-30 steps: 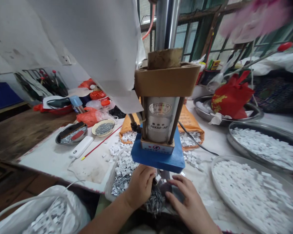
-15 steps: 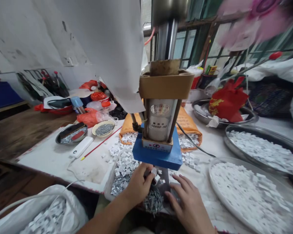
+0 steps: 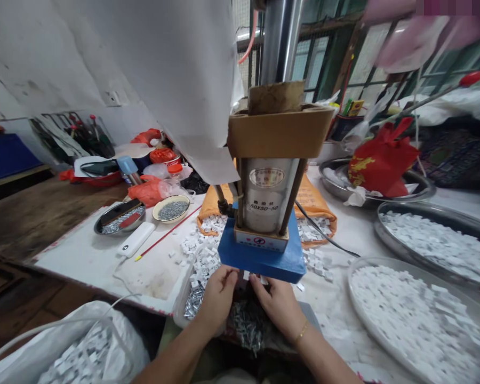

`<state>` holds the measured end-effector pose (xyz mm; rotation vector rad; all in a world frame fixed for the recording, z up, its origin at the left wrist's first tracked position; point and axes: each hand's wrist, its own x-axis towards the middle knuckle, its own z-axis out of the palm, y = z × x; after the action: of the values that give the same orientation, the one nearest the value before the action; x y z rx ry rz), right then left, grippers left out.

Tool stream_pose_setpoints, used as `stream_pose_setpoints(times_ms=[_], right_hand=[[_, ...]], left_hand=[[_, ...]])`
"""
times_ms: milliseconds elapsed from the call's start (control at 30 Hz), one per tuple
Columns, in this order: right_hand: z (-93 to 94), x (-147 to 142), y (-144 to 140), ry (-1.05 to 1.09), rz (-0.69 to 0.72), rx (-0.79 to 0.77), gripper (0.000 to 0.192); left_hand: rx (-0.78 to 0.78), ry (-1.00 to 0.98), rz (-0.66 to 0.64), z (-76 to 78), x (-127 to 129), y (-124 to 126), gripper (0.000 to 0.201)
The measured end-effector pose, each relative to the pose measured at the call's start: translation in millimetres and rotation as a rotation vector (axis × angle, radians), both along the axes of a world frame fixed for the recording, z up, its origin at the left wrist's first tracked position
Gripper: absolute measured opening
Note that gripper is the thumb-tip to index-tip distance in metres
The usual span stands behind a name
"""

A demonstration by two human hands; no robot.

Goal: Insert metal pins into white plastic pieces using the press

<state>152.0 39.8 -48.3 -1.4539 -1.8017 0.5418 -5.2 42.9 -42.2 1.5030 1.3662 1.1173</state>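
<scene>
So the person's got both hands tucked right up under the blue base (image 3: 264,260) of that little pneumatic press (image 3: 269,176). The left hand (image 3: 217,296) and the right hand (image 3: 278,301) are both pinching in toward the middle, fingertips nearly meeting. There's a small white plastic piece (image 3: 246,275) between them, just below the blue edge. Looks like both hands are pinched on it, lining it up under the ram, though what the fingertips do past that edge is hidden.

Right under the wrists sits a heap of small metal pins (image 3: 246,322), near at hand I'd guess so they can grab without looking. More white pieces are spilled on the table (image 3: 104,261) beside the orange bag (image 3: 310,200), and the big round trays (image 3: 420,314) on the right are full of them. Power bank (image 3: 136,240) and a bowl of screws (image 3: 170,208) off to the left.

Compared to half a second back: the right hand was lying flat and spread further right, off the part. Now it's moved in and closed up next to the left. The left shifted forward a bit too.
</scene>
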Motion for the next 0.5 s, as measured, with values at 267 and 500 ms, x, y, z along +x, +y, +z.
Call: stream_pose_setpoints(times_ms=[267, 500], right_hand=[[-5.6, -5.0, 3.2, 0.045, -0.056, -0.067, 0.025], [8.0, -7.9, -16.0, 0.065, -0.066, -0.092, 0.031]], left_hand=[[0.155, 0.491, -0.036, 3.3, -54.2, -24.4, 0.021], [-0.012, 1.036, -0.321, -4.4, -49.0, -23.5, 0.014]])
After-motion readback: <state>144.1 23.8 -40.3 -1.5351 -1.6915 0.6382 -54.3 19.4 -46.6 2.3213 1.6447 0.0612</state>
